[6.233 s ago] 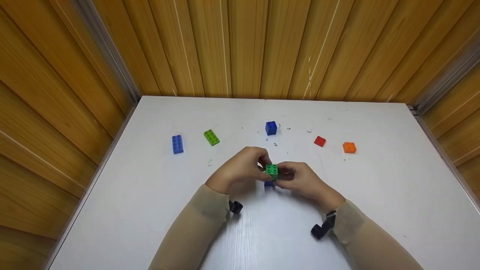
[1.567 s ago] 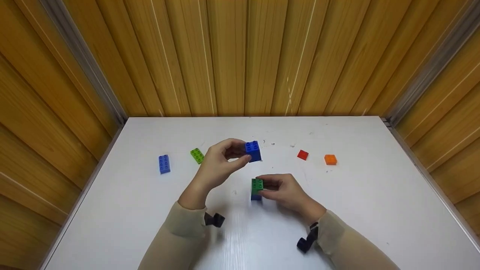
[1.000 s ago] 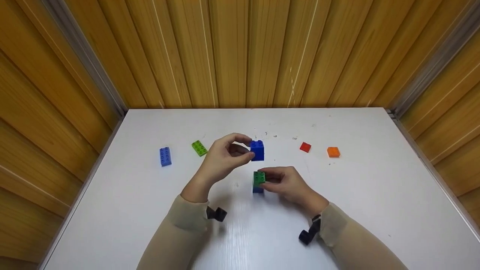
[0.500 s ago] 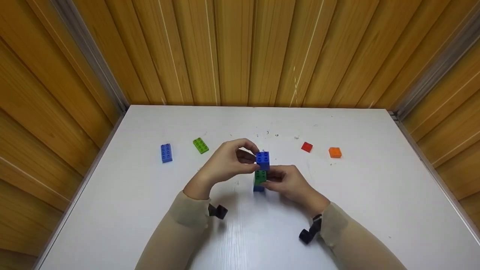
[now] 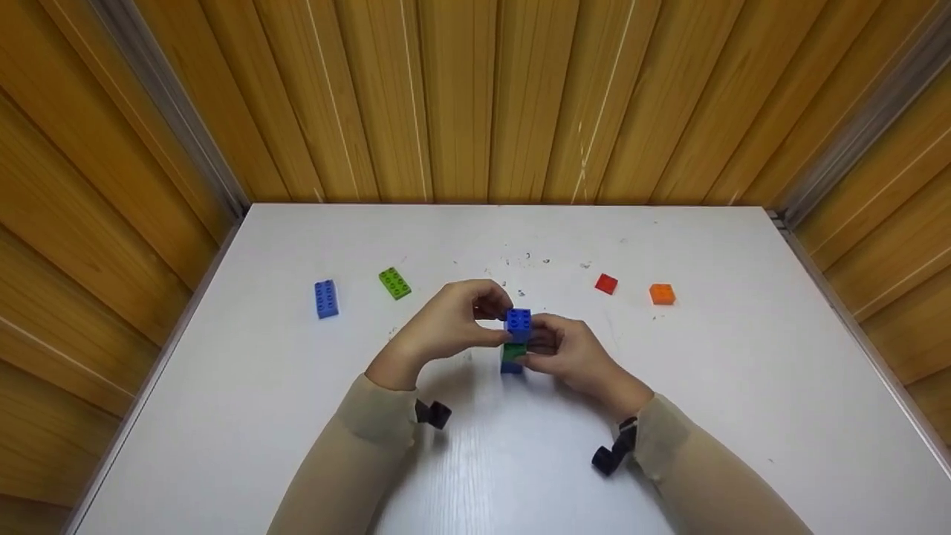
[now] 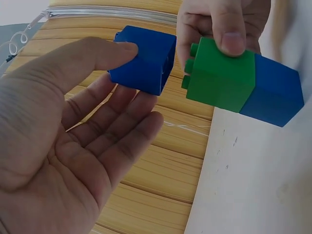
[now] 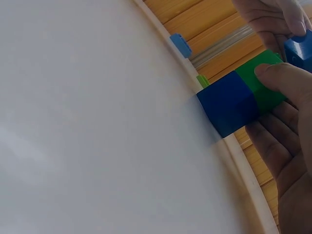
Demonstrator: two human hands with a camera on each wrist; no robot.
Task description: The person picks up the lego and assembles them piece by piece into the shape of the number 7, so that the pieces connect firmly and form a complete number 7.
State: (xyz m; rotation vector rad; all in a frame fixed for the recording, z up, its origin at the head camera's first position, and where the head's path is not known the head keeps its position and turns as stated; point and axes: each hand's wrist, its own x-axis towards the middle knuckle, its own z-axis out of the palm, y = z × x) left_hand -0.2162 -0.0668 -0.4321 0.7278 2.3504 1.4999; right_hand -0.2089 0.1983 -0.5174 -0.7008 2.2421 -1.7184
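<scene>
Between thumb and fingers, my left hand pinches a blue building block with studs on top. Below it, a green block sits joined on a second blue block, which rests on the white table. My right hand grips this two-block stack from the right, its thumb on the green block. The left wrist view shows a small gap between the held blue block and the studs of the green block. In the right wrist view the lower blue block meets the tabletop.
Farther back on the left lie a lighter blue long brick and a lime green long brick. A red square piece and an orange brick lie at the back right. Wood-look panels wall the table.
My left hand has taken the blue block from the back of the table and lowered it over the green one. The right hand keeps its grip on the green-and-blue stack.
</scene>
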